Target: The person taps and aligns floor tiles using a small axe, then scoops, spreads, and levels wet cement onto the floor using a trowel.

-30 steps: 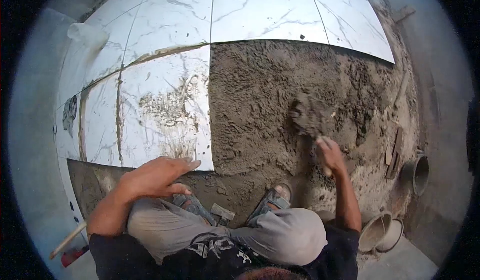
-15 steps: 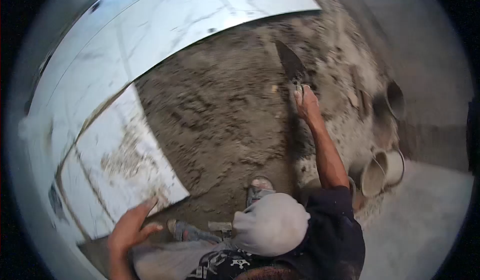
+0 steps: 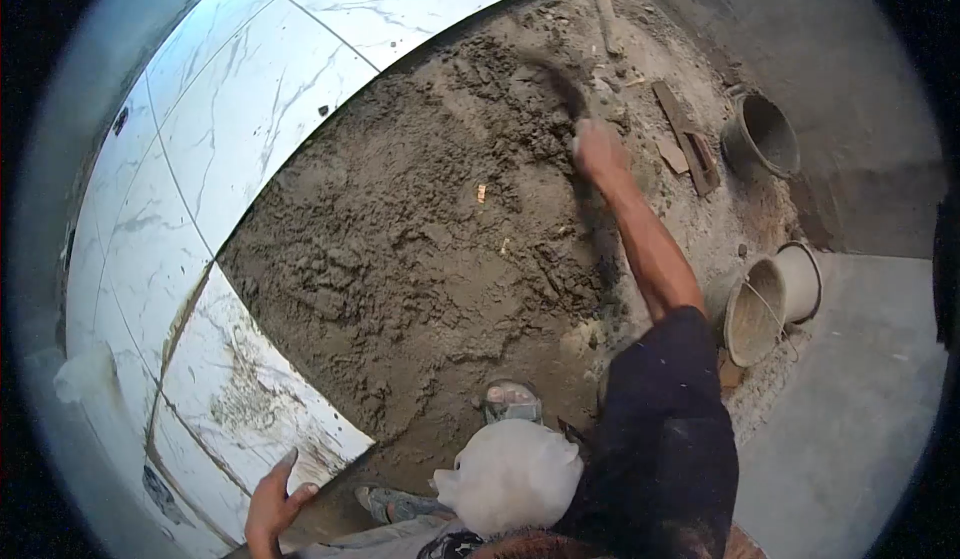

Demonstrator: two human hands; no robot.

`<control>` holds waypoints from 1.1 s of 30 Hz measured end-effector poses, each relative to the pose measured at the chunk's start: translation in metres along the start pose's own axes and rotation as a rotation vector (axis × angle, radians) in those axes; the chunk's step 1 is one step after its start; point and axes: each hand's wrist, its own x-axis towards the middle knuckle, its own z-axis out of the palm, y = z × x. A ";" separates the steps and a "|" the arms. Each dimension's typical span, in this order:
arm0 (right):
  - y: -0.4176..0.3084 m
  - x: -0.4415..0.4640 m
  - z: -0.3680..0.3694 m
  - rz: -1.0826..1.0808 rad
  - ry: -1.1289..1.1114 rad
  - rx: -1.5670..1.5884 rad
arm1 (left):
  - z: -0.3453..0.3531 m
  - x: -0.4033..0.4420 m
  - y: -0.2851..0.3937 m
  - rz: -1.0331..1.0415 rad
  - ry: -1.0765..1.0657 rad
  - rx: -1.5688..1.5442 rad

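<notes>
My right hand (image 3: 602,151) is closed around the handle of a pointed trowel (image 3: 565,91), whose blade is smeared by motion. The blade is over the far right part of a rough bed of grey wet mortar (image 3: 400,259). At the lower left, my left hand (image 3: 278,507) has its fingers apart at the near edge of a white marbled tile (image 3: 235,359) smeared with mortar. Whether it presses on the tile or only hovers, I cannot tell. Clean marbled tiles (image 3: 265,89) border the mortar on the far and left sides.
Along the right wall stand a bucket (image 3: 765,134) and two more tipped buckets (image 3: 755,314). Wood scraps (image 3: 685,139) lie on rubble before them. My sandalled foot (image 3: 512,399) is in the mortar, beside a pale rounded shape (image 3: 515,479) I cannot identify.
My right hand has moved farther out with the trowel, and the blade now blurs. The view has shifted, so tiles and mortar appear lower and more to the left. My left hand stays by the tile edge.
</notes>
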 end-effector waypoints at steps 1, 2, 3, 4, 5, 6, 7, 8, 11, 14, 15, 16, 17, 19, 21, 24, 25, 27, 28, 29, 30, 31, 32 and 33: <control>-0.016 -0.009 -0.017 -0.200 -0.106 -0.200 | 0.001 0.002 0.000 -0.013 -0.002 -0.014; -0.010 -0.001 -0.017 -0.198 -0.101 -0.196 | 0.002 0.005 -0.003 -0.012 0.003 -0.009; 0.003 0.001 -0.017 -0.261 0.018 -0.235 | 0.005 0.005 -0.008 -0.049 -0.017 -0.042; 0.016 0.005 -0.017 -0.326 0.136 -0.272 | 0.006 0.006 -0.011 -0.091 -0.036 -0.077; 0.033 0.042 -0.010 -0.106 0.004 -0.209 | 0.007 0.007 -0.012 -0.114 -0.042 -0.114; 0.027 0.056 -0.026 -0.021 -0.062 -0.222 | 0.008 0.008 -0.012 -0.126 -0.045 -0.114; 0.020 0.065 -0.045 0.066 -0.129 -0.236 | 0.009 0.009 -0.011 -0.150 -0.052 -0.109; 0.026 0.078 -0.040 0.065 -0.135 -0.234 | 0.010 0.012 -0.011 -0.168 -0.054 -0.105; 0.020 0.099 -0.009 -0.010 0.074 -0.139 | 0.012 0.017 -0.018 -0.189 -0.040 -0.125; -0.035 0.037 -0.037 -0.350 -0.191 -0.154 | 0.012 0.018 -0.018 -0.231 -0.037 -0.155; -0.032 0.044 -0.030 -0.355 -0.193 -0.150 | 0.012 0.019 -0.017 -0.236 -0.034 -0.158; -0.026 0.055 -0.018 -0.334 -0.137 -0.178 | 0.011 0.019 -0.016 -0.242 -0.048 -0.149; -0.028 0.066 -0.010 -0.316 -0.083 -0.203 | 0.012 0.018 -0.014 -0.252 -0.061 -0.143; -0.039 0.109 -0.011 -0.268 -0.082 -0.192 | 0.011 0.021 -0.013 -0.252 -0.054 -0.138; -0.050 0.121 -0.021 -0.212 -0.066 -0.184 | 0.016 0.022 -0.025 -0.203 -0.027 -0.148; -0.061 0.119 -0.014 -0.127 -0.032 0.165 | 0.011 0.019 -0.018 -0.194 0.001 -0.134; -0.051 0.121 -0.003 -0.401 -0.099 0.050 | 0.013 0.018 -0.017 -0.196 -0.001 -0.147; -0.026 0.109 0.001 -0.695 -0.201 -0.091 | 0.010 0.014 -0.013 -0.230 -0.005 -0.182; -0.018 0.089 -0.005 -0.728 -0.235 -0.111 | 0.011 0.013 -0.013 -0.226 -0.001 -0.194; -0.018 0.065 -0.019 -0.776 -0.228 -0.085 | 0.010 0.010 -0.013 -0.201 -0.002 -0.157; -0.019 0.044 -0.031 -0.823 -0.222 -0.058 | 0.009 0.008 -0.013 -0.177 -0.004 -0.117; -0.015 0.031 -0.037 -0.627 -0.243 -0.103 | 0.008 0.005 -0.013 -0.178 -0.003 -0.124; -0.005 0.024 -0.042 -0.428 -0.266 -0.145 | 0.007 0.002 -0.011 -0.168 0.002 -0.109; 0.011 0.023 -0.042 -0.236 -0.218 -0.015 | 0.005 -0.001 -0.009 -0.158 0.006 -0.091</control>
